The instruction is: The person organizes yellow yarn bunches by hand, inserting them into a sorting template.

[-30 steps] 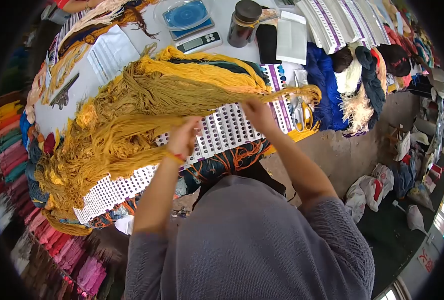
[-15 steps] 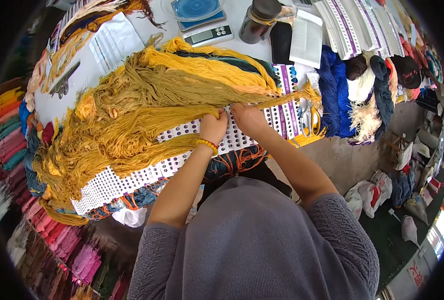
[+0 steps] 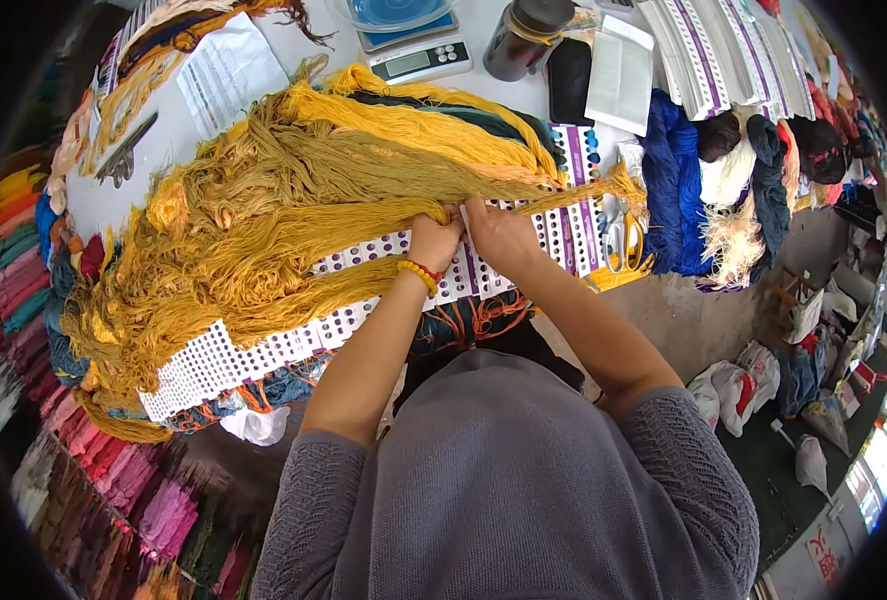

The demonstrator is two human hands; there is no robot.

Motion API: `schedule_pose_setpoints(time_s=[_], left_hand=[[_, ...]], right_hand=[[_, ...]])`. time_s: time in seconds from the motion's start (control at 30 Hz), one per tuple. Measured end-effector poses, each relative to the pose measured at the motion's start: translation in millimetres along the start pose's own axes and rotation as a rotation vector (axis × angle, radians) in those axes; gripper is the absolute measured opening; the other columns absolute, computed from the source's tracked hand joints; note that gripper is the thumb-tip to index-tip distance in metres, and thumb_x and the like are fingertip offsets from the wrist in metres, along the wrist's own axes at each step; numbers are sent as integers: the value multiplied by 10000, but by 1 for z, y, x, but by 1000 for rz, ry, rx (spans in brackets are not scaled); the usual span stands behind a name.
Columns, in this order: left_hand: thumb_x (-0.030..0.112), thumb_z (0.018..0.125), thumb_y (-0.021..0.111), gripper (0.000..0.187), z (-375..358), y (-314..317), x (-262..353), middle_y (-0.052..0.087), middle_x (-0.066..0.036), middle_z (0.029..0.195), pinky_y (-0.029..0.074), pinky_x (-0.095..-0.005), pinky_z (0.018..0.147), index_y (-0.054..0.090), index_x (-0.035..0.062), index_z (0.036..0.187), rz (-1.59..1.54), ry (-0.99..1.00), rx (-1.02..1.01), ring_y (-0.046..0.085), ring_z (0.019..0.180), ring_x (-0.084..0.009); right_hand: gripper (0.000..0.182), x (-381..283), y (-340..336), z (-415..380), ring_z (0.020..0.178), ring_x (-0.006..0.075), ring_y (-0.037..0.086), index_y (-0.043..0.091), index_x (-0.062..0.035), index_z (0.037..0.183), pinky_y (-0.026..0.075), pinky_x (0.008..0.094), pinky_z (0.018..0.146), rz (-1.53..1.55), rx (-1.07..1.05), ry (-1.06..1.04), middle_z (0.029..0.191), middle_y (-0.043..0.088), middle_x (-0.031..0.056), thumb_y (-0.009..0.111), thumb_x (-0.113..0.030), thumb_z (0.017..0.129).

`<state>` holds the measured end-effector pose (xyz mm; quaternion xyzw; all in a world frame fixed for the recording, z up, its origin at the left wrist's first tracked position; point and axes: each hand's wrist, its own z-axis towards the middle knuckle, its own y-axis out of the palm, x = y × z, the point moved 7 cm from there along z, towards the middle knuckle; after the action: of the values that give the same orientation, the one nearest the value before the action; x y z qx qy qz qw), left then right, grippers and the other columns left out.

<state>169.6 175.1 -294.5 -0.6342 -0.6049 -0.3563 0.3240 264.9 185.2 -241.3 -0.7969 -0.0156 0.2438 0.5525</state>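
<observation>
1. At the far left I see stacked coloured yarn skeins (image 3: pixel 14 250) along the table (image 3: pixel 164 150) edge.
2. A big heap of mustard yarn (image 3: pixel 264 220) sprawls over a white punched card (image 3: pixel 224 365) with purple dots.
3. My left hand (image 3: pixel 434 240) is closed, pinching a strand of that yarn just above the card; a beaded bracelet (image 3: pixel 420 272) circles the wrist.
4. My right hand (image 3: pixel 499 232) touches the left, fingers pinched on the same strand, which runs on rightward to a frayed end.
5. Beyond sits a digital scale (image 3: pixel 419 50) and a dark jar (image 3: pixel 529 35).
6. Scissors (image 3: pixel 619 228) lie near blue yarn (image 3: pixel 674 190).
</observation>
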Motion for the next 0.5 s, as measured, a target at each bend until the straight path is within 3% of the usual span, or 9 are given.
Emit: schedule_pose_setpoints(time_s=[0.07,0.17,0.23,0.27,0.3,0.37,0.4,0.47,0.5], left_hand=[[14,757,477,143,0,1,-2,512,-46,518,384,-261,444,529,-23,629,-47,22,-2,504,472,-127],[23,772,496,153,0,-1,-2,520,-45,523,378,-254,428,534,-19,630,-119,48,54,500,455,-122],[20,781,516,99,0,0,-2,523,-19,558,374,-239,446,569,-1,700,-25,-31,-7,487,483,-97],[75,791,520,145,-3,1,4,536,-35,546,382,-250,430,574,-3,680,-23,-24,15,511,465,-113],[75,791,520,145,-4,-2,8,536,-35,546,382,-250,430,574,-3,680,-21,-24,15,511,465,-113],[124,778,528,160,-4,-18,14,563,-67,560,409,-269,443,585,-4,701,603,36,112,530,456,-148],[150,752,534,173,0,-33,7,582,-91,576,432,-299,467,594,-12,755,665,115,133,539,458,-189],[234,709,551,290,-1,-49,6,580,-201,674,457,-375,613,571,-46,781,553,-22,59,580,664,-324],[201,701,551,262,-2,-47,10,583,-184,693,451,-361,599,567,-40,801,550,40,30,573,650,-306]], right_hand=[[108,-2,0,2,601,264,614,412,-28,825,488,350,487,3,26,-9,658,602,132,469,-106,776],[177,11,9,5,556,284,590,436,-16,860,455,351,461,107,-18,152,644,587,150,505,-164,790],[255,21,3,5,601,293,587,482,-26,955,457,354,527,565,140,218,664,582,161,536,-205,781],[299,25,7,0,641,296,583,506,-66,1021,452,356,586,644,1,320,696,586,155,544,-227,773],[299,22,0,-3,641,296,583,506,-66,1021,452,356,586,646,2,321,696,586,155,544,-227,773],[277,23,-10,-11,686,326,587,503,-53,985,460,395,612,678,-3,416,704,598,163,528,-229,772],[307,27,-7,-13,675,314,589,495,-55,1006,456,388,599,677,-33,422,713,603,145,544,-244,770],[309,34,1,-15,670,308,590,494,-56,1006,455,386,594,642,-21,410,715,605,140,547,-247,770],[311,35,6,-16,665,302,592,492,-57,1007,454,383,589,612,-14,390,716,607,136,550,-250,771]])
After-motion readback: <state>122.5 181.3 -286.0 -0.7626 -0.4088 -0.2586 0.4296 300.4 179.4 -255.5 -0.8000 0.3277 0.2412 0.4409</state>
